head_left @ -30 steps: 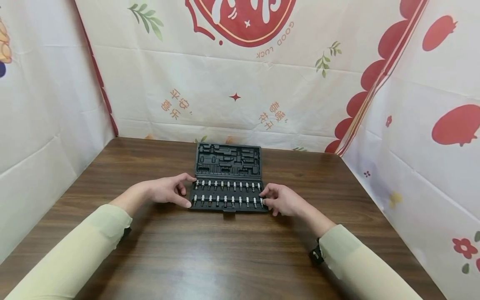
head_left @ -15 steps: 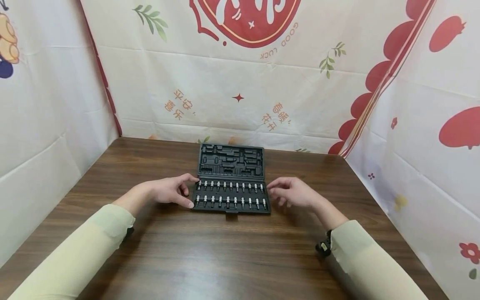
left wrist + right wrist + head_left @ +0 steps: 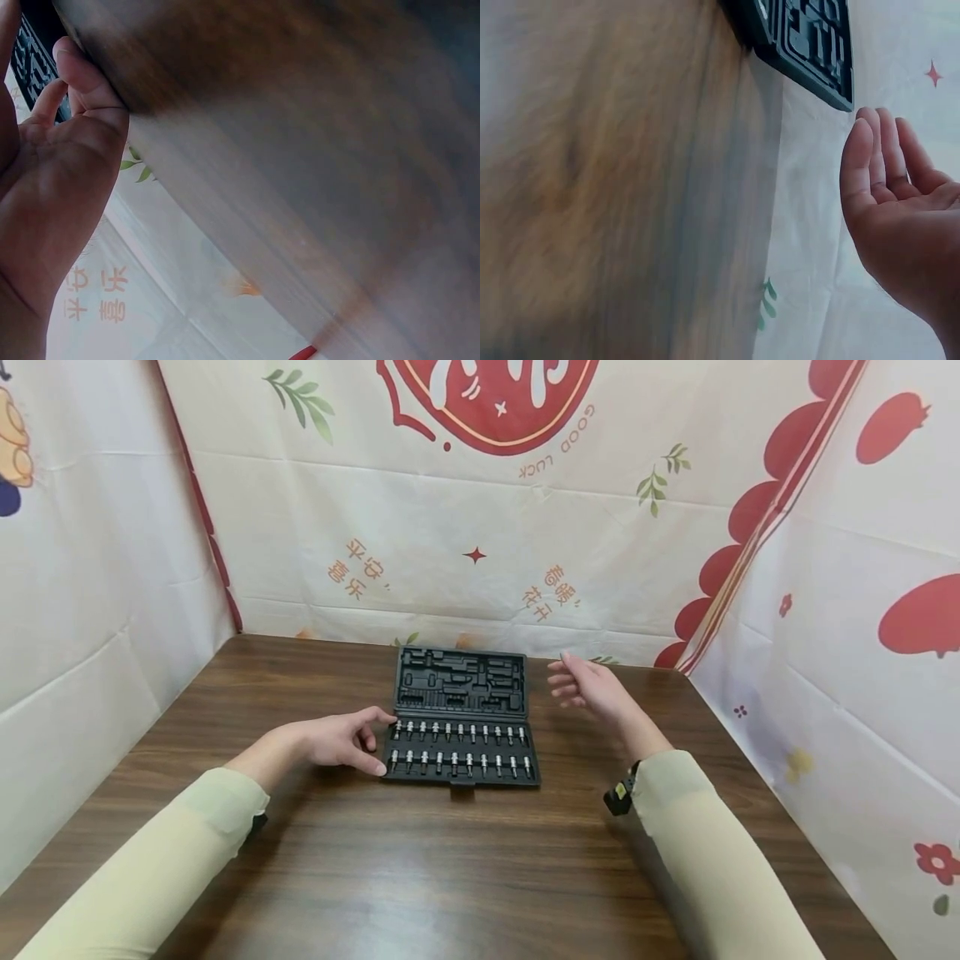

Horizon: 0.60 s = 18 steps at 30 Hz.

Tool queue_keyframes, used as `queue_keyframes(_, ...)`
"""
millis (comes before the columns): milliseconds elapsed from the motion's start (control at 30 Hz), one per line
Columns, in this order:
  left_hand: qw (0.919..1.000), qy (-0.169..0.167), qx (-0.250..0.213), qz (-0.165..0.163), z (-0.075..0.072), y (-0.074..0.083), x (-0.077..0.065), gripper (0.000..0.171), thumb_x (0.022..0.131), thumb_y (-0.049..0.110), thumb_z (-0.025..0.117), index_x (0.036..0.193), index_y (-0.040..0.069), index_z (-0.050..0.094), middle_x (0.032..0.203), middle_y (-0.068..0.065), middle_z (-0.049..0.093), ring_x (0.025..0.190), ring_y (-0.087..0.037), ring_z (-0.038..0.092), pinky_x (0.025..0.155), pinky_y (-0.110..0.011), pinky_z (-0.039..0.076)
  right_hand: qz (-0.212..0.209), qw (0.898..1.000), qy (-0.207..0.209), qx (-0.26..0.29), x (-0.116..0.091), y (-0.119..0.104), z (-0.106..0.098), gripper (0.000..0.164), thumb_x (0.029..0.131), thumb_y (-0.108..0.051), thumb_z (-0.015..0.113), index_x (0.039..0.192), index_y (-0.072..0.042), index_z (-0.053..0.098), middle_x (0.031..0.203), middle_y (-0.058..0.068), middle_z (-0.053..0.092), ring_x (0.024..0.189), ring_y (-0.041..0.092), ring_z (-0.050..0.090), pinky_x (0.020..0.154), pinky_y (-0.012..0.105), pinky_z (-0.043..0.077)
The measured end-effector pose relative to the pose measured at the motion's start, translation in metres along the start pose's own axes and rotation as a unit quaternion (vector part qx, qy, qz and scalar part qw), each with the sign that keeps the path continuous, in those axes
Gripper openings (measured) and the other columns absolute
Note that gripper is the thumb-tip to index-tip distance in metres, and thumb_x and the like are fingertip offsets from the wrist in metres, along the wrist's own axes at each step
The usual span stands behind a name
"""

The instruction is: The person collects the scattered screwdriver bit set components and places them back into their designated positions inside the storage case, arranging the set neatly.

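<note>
A black plastic bit socket case (image 3: 461, 754) lies unfolded on the table, its moulded lid (image 3: 461, 681) leaning back behind the base. Two rows of silver bit sockets (image 3: 454, 763) fill the base. At the base's left side, my left hand (image 3: 333, 739) touches it, thumb at the front corner and index finger near the hinge. The left wrist view shows this hand's palm and only a sliver of the case. My right hand (image 3: 592, 689) is raised beside the lid's right edge, apart from it, fingers extended and holding nothing. In the right wrist view its fingertips point toward the lid's corner.
The brown wood-grain table (image 3: 420, 868) extends around the case. A printed white cloth (image 3: 420, 510) hangs behind the table's back edge, with more cloth at both sides. A black wrist device (image 3: 619, 796) sits at the right cuff.
My right hand has left the sockets at the base's right end, drawn off to the right, then risen beside the lid. The left hand keeps its place at the case.
</note>
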<state>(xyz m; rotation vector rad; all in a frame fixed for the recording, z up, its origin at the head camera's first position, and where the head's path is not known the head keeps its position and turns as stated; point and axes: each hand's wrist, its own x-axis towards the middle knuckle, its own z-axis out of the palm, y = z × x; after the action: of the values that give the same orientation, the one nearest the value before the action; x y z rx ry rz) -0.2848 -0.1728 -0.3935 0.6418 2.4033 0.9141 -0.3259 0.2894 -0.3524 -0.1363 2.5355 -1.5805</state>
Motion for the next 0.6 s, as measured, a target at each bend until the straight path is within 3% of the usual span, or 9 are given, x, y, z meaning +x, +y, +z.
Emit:
queue_keyframes(167, 1.0000, -0.002, 0.001, -0.004, -0.001, 0.000, 0.001, 0.090, 0.094, 0.037, 0.089, 0.165, 0.012, 0.039, 0.118, -0.012, 0.059, 0.092, -0.020, 0.059, 0.085, -0.035, 0.049, 0.008, 0.997, -0.002, 0.073, 0.025, 0.002, 0.010, 0.088, 0.112, -0.073, 0.035, 0.166, -0.005, 0.044, 0.166, 0.023, 0.050, 0.152, 0.043, 0.050, 0.123, 0.056, 0.045)
queue_keyframes(333, 1.0000, -0.004, 0.004, -0.005, -0.002, -0.001, 0.001, 0.091, 0.094, 0.038, 0.089, 0.165, 0.012, 0.039, 0.119, -0.012, 0.059, 0.094, -0.021, 0.059, 0.086, -0.035, 0.048, 0.003, 0.994, -0.016, 0.105, 0.045, 0.004, 0.024, 0.088, 0.114, -0.069, 0.032, 0.172, -0.003, 0.031, 0.175, 0.024, 0.036, 0.160, 0.042, 0.041, 0.129, 0.057, 0.037)
queue_keyframes(600, 1.0000, -0.004, 0.005, 0.001, -0.001, -0.002, 0.000, 0.090, 0.095, 0.038, 0.088, 0.165, 0.012, 0.038, 0.118, -0.012, 0.059, 0.093, -0.020, 0.059, 0.086, -0.035, 0.048, 0.017, 0.990, -0.042, 0.135, 0.054, 0.002, 0.043, 0.093, 0.114, -0.070, 0.027, 0.175, -0.001, 0.015, 0.180, 0.025, 0.021, 0.168, 0.043, 0.025, 0.135, 0.060, 0.024)
